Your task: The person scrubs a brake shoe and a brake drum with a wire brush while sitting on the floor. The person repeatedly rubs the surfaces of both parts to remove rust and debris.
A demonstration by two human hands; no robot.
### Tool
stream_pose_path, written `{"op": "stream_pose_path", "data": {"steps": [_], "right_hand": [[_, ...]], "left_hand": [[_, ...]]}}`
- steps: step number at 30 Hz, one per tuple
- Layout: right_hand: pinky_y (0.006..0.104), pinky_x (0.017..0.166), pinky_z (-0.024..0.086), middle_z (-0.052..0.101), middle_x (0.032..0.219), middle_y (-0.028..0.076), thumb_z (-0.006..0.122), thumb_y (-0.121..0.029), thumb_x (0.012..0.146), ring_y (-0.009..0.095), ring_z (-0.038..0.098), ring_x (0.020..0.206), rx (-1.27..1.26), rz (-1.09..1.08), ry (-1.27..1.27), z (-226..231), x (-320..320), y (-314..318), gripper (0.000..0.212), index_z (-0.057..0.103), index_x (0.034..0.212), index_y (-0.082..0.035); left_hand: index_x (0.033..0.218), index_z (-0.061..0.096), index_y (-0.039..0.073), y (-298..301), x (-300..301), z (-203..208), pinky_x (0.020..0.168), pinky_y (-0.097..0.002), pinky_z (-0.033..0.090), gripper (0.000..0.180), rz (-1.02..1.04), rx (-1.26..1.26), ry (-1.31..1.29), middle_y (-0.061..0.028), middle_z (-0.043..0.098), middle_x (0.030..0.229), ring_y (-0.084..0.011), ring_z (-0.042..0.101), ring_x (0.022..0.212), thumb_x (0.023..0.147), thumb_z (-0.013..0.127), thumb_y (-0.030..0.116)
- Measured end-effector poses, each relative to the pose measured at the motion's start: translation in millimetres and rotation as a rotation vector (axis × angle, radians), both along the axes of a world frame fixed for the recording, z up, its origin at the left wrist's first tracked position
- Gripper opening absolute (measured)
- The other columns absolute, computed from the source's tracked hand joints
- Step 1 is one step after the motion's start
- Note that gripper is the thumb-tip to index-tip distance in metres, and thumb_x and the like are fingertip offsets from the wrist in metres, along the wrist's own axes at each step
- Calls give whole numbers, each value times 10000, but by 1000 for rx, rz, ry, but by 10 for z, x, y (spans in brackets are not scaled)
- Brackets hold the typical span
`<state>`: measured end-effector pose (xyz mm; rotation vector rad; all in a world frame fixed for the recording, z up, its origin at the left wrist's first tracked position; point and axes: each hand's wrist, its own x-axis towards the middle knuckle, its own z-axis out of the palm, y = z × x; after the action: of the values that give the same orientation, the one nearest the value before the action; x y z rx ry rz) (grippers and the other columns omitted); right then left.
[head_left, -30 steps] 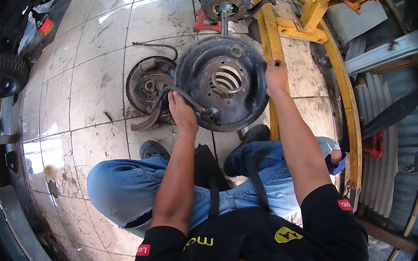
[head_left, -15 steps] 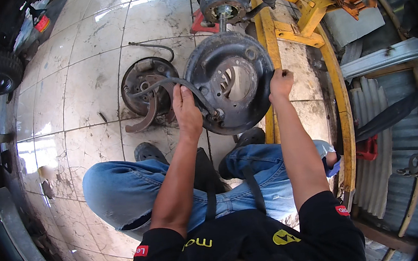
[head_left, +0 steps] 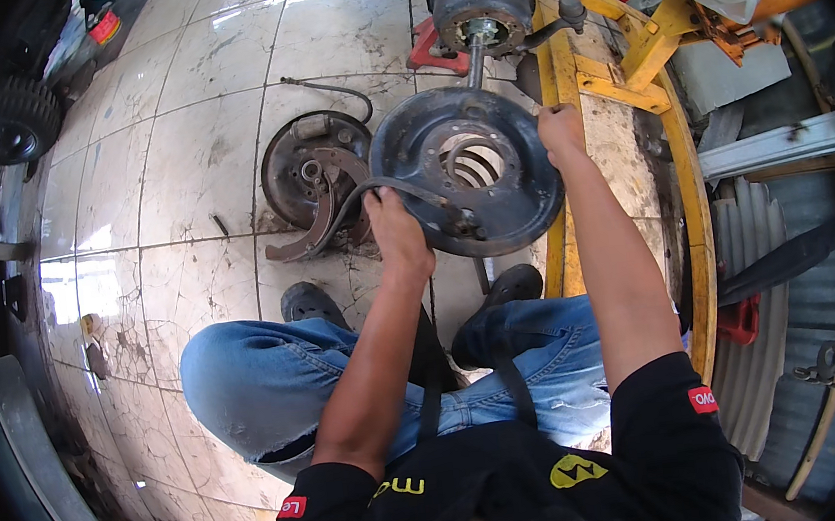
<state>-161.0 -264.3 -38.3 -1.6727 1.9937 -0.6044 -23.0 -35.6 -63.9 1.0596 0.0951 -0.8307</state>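
The grip is 2-handed: left hand [head_left: 399, 232] holds the brake backing plate [head_left: 434, 140] near 8 o'clock, against the rubber hose [head_left: 392, 182]; right hand [head_left: 562, 132] holds 2 o'clock. Apparently steadying it; shifting it calls for minding the brake-shoe assembly [head_left: 287, 185] (9 o'clock, floor [head_left: 192, 162]).

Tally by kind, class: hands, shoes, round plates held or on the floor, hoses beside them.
Hands: 2 (left hand, right hand)
Shoes: 2 (left shoe, right shoe)
Plates: 2 (held plate, floor plate)
Hoses: 2 (near hose, far hose)
Total: 8
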Motion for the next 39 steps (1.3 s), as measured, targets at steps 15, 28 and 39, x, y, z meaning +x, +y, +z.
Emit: {"op": "stream_pose_path", "data": {"steps": [15, 28, 39], "right_hand": [[462, 812, 514, 657, 1033, 263, 566, -258, 908, 411, 648, 964, -42, 39, -54, -52, -270, 195, 323, 560, 1088, 10], [445, 837, 492, 660, 999, 240, 583, -209, 902, 398, 642, 966, -107, 43, -208, -25, -85, 199, 267, 572, 1042, 18], [475, 832, 500, 665, 969, 262, 562, -261, 914, 446, 643, 899, -219, -10, -78, -17, -278, 153, 300, 556, 1043, 10]], "left_hand": [[1429, 315, 37, 137, 38, -82, 858, -330, 487, 431, -169, 74, -257, -119, 530, 1214, -198, 557, 1039, 1029, 431, 151], [1383, 352, 2, 112, 218, 76, 926, -336, 441, 384, -169, 11, -124, -137, 506, 1266, -212, 530, 1081, 1024, 415, 124], [1372, 400, 39, 123, 58, 128, 890, -327, 452, 391, -161, 80, -87, -99, 537, 1221, -186, 534, 1043, 1018, 490, 177]]}}
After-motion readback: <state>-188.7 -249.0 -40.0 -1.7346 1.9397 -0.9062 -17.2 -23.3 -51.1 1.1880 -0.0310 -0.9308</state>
